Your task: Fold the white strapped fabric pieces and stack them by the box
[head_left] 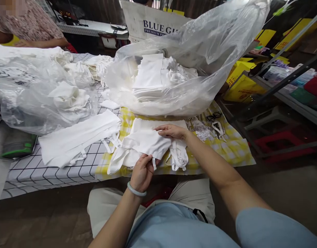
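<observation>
White garment piece (150, 143) at the near edge of the table (57, 175), on a yellow-and-white checked cloth (233, 151). Long axis runs crosswise on a slant: one end toward the wearer's lower left, the other right and a little farther off. A short, narrow strap hangs from its near edge, pointing back at the wearer.

Fabric: matte, soft, plain white, creased at the left, smoother across the middle. A flat white panel (161, 124) lies just behind, its far edge roughly straight.

Left hand (143, 170): pinching the near edge, thumb on top, fingers curled under; pale bangle (136, 189) at the wrist. Right hand (172, 131): palm down, fingers loosely extended left, tips touching the far side of the piece. Cannot tell whether the thumb grips beneath.

Just right of the piece, a tangled strap bundle (178, 155). Beyond it, openwork lace (201, 130) and black-handled scissors (214, 116). To the left, a white cloth stack (79, 139), elongated, slanting up to the right, straps trailing on its near side.

Behind, a translucent, crinkled plastic bag (220, 41) stands open around folded white pieces (149, 74).
</observation>
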Demonstrator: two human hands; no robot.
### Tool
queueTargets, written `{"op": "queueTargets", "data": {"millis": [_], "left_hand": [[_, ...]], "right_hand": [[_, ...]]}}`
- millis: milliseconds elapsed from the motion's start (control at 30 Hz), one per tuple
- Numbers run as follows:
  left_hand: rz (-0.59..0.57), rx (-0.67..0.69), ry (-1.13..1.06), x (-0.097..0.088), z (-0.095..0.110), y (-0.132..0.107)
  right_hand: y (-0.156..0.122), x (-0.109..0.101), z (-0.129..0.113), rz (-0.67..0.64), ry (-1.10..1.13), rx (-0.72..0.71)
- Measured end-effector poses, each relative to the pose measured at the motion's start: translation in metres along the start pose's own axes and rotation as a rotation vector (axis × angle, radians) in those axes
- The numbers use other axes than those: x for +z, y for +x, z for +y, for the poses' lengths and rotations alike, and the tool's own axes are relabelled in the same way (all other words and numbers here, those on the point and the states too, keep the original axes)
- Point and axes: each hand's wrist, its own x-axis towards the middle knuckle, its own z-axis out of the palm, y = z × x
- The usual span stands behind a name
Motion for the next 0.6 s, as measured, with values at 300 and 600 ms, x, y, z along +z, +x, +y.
{"op": "queueTargets", "data": {"millis": [300,600], "left_hand": [[-0.178,0.045,-0.069,0.009,0.025,-0.008],[-0.398,0.284,0.105,0.047,0.087,-0.037]], "right_hand": [[-0.078,0.095,-0.005,0.57,-0.279,-0.476],[-0.069,0.169,0.047,0.566,-0.361,-0.621]]}}
